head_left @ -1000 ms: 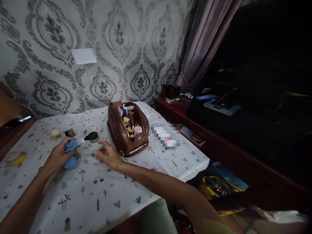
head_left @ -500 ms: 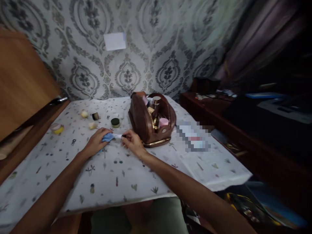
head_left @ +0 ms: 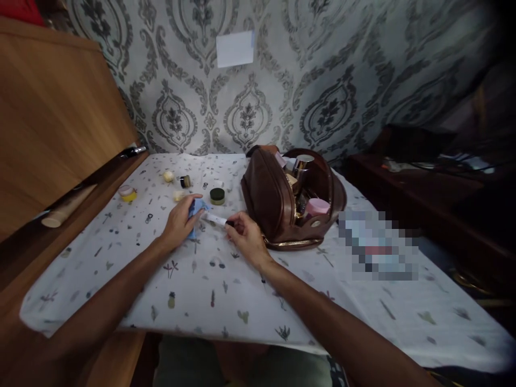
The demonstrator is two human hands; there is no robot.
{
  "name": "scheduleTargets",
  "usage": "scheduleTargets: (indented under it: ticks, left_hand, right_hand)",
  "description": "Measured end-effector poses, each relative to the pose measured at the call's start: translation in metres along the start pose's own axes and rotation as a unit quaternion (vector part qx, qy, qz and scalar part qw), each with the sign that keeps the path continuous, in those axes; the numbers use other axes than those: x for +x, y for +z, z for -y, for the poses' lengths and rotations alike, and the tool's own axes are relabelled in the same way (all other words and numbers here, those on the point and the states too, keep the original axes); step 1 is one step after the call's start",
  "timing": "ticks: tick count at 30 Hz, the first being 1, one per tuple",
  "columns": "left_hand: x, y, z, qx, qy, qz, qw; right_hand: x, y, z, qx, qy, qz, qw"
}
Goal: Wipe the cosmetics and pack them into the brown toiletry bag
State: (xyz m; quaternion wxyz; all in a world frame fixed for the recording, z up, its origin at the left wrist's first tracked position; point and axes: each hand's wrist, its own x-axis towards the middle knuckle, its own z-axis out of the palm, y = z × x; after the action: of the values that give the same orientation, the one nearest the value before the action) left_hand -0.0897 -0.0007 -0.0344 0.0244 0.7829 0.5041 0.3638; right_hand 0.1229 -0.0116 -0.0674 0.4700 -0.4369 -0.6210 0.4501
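My left hand (head_left: 180,222) is closed on a crumpled blue cloth (head_left: 196,213) that rests against one end of a small white tube (head_left: 216,219). My right hand (head_left: 244,236) pinches the tube's dark-capped end. Both hands hover just above the printed white tablecloth (head_left: 201,290). An open brown leather toiletry bag (head_left: 271,199) stands right of my hands, with bottles and a pink jar (head_left: 317,206) inside it.
A dark round jar (head_left: 217,196), several small pots (head_left: 185,181) and a yellow-based jar (head_left: 128,193) lie beyond my hands. A wooden board (head_left: 52,118) leans at the left, with a pale stick (head_left: 68,206) beside it. A dark wooden cabinet (head_left: 423,188) stands at the right.
The view has swung left. My right hand has taken hold of the white tube, and my left hand has brought the blue cloth up to it.
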Motion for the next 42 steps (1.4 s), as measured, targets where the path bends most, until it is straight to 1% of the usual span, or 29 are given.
scheduleTargets:
  ticks: [2, 4, 6, 8, 12, 16, 18, 21, 24, 26, 29, 34, 38, 40, 42]
  left_hand:
    - [-0.003, 0.004, -0.013, 0.003, 0.041, -0.007, 0.999]
    - [-0.005, 0.010, -0.024, 0.010, 0.119, 0.025, 0.992]
    - [-0.005, 0.016, -0.029, 0.021, 0.184, 0.062, 0.981]
    - [-0.004, 0.020, -0.029, 0.035, 0.206, 0.082, 0.974]
    - [-0.003, 0.022, -0.022, 0.050, 0.193, 0.101, 0.975]
    - [0.000, 0.020, -0.010, 0.057, 0.166, 0.101, 0.979]
    - [0.001, 0.018, -0.002, 0.054, 0.146, 0.103, 0.982]
    - [0.004, 0.015, 0.011, 0.050, 0.110, 0.123, 0.985]
    - [0.006, 0.015, 0.023, 0.069, 0.063, 0.146, 0.985]
    - [0.006, 0.016, 0.028, 0.080, 0.038, 0.149, 0.985]
    - [0.004, 0.018, 0.029, 0.087, 0.020, 0.141, 0.986]
    - [0.000, 0.018, 0.026, 0.097, -0.005, 0.117, 0.988]
    - [-0.003, 0.016, 0.024, 0.102, -0.028, 0.096, 0.990]
    - [-0.003, 0.014, 0.021, 0.097, -0.039, 0.076, 0.992]
    - [-0.002, 0.010, 0.013, 0.070, -0.042, 0.037, 0.996]
  right_hand:
    - [-0.003, 0.000, 0.003, -0.029, -0.021, -0.002, 0.999]
    - [-0.006, 0.000, 0.007, -0.060, -0.043, 0.005, 0.997]
    - [-0.008, 0.000, 0.009, -0.082, -0.053, 0.007, 0.995]
    - [-0.008, 0.000, 0.008, -0.088, -0.048, 0.006, 0.995]
    - [-0.005, 0.000, 0.000, -0.076, -0.037, 0.004, 0.996]
    - [-0.004, 0.001, -0.006, -0.045, -0.040, 0.005, 0.998]
    - [-0.004, 0.001, -0.007, -0.038, -0.033, 0.010, 0.999]
    - [-0.004, 0.000, -0.007, -0.040, -0.018, 0.017, 0.999]
    - [-0.003, -0.003, -0.006, -0.055, -0.023, 0.009, 0.998]
    - [-0.002, -0.005, -0.006, -0.058, -0.026, 0.003, 0.998]
    - [-0.002, -0.007, -0.003, -0.047, -0.023, 0.004, 0.999]
    - [-0.005, -0.007, 0.004, -0.036, -0.027, 0.010, 0.999]
    - [-0.005, -0.004, 0.006, -0.015, -0.031, -0.002, 0.999]
    - [-0.004, -0.003, 0.007, 0.020, -0.035, -0.006, 0.999]
    - [-0.004, -0.003, 0.009, 0.043, -0.042, -0.002, 0.998]
